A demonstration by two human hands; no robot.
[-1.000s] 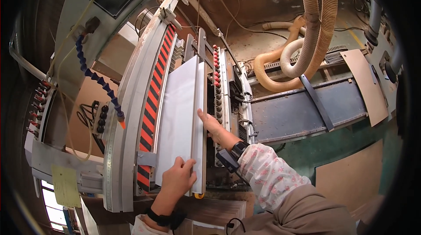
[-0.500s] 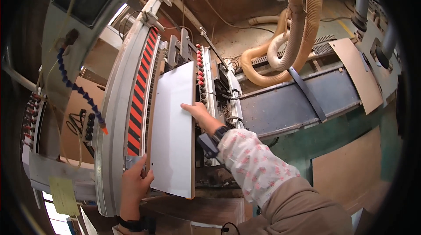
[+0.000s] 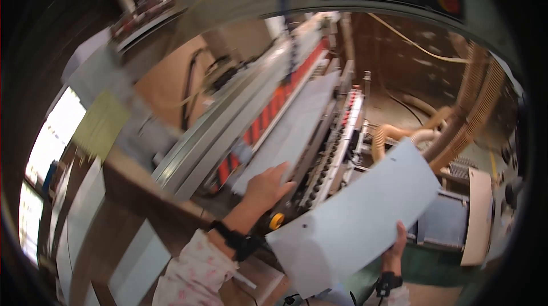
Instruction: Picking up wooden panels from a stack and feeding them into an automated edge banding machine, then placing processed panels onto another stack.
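My right hand grips the lower right edge of a white rectangular panel, fingers behind it and thumb on the face. The panel is tilted, with small dark holes near two of its edges. My left hand has its fingers spread and holds nothing. It is at the near end of a second pale panel, which lies lengthwise in the machine beside the red-and-black striped strip. Whether the left fingertips touch that panel I cannot tell.
A grey metal beam runs along the machine's left. A row of red-tipped fittings stands to its right. Beige ducts hang at the right. White boards stand at lower left, and a yellow knob sits near my left hand.
The view has swung left. The white panel has left the machine and is now in my right hand, lower right. My left hand has moved over the machine's near end, and another panel shows there.
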